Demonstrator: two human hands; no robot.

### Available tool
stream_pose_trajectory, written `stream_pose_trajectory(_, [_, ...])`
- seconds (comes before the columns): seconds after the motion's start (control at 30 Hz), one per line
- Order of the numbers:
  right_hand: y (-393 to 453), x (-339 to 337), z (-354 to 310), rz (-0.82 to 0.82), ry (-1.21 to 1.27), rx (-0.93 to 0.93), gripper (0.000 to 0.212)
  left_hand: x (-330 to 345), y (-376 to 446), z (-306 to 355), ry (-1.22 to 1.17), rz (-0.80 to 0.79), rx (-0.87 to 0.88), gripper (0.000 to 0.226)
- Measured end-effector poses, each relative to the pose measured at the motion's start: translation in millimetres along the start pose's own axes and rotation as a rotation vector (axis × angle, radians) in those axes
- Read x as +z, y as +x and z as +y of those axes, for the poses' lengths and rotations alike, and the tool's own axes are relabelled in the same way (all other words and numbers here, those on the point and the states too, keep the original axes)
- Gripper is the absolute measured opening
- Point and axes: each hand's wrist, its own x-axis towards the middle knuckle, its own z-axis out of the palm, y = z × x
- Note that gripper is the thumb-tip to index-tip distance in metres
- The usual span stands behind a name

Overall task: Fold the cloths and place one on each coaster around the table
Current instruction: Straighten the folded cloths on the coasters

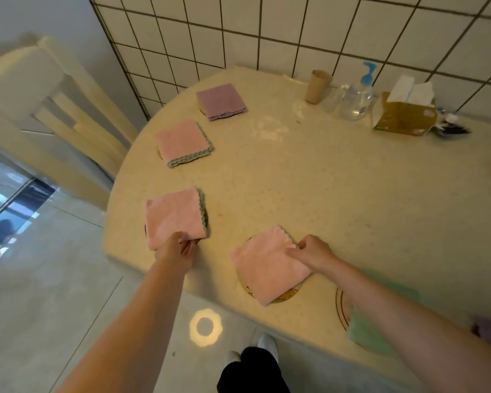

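While my left hand (179, 246) is pinching the near corner of one folded pink cloth (175, 215) to square it over its coaster, my right hand (309, 252) is gripping another pink cloth's (267, 265) edge, centring it on the patterned coaster (287, 296) at the bench (323, 194) edge.

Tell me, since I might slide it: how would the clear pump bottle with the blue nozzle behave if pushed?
The clear pump bottle with the blue nozzle looks tall and nearly empty, so probably light and apt to tip. It likely slides easily on the smooth cream table.
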Motion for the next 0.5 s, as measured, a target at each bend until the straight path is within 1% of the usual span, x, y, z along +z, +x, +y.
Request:
stream_pose_trajectory(0.1, [0.4, 3.2, -2.4, 0.016, 0.03, 0.023, 0.049, 5.9, 6.6, 1.2, -0.014, -0.011, -0.002, 0.048])
stream_pose_trajectory(0.17, [0.6, 6.2, -4.0, -0.002, 0.026, 0.02, 0.045, 8.7, 7.9, 3.5, -0.017, -0.002, 0.0, 0.054])
stream_pose_trajectory(0.23, [1.4, 9.0, -7.8, -0.06, 0.075, 0.024, 0.039, 7.7, 9.9, 6.9, -0.032, 0.009, 0.019, 0.056])
stream_pose_trajectory(0.33, [-5.8, 8.6, -12.0, -0.087, 0.273, 0.002, 0.017, -2.6, 10.3, 10.4, 0.005, 0.002, 0.042, 0.054])
stream_pose_trajectory(0.37, [-9.8, 8.2, -12.2, -0.091, 0.345, -0.003, 0.015, -7.9, 9.0, 12.3, 0.035, 0.01, 0.058, 0.052])
stream_pose_trajectory(0.43, [-22.4, 9.0, -12.4, -0.121, 0.58, 0.031, 0.02, -19.5, 6.5, 17.0, 0.106, 0.012, 0.104, 0.047])
stream_pose_trajectory(0.5, [-32.7, 15.4, -8.4, -0.156, 0.896, 0.103, 0.027, -28.7, 4.7, 21.8, 0.177, -0.011, 0.145, 0.044])
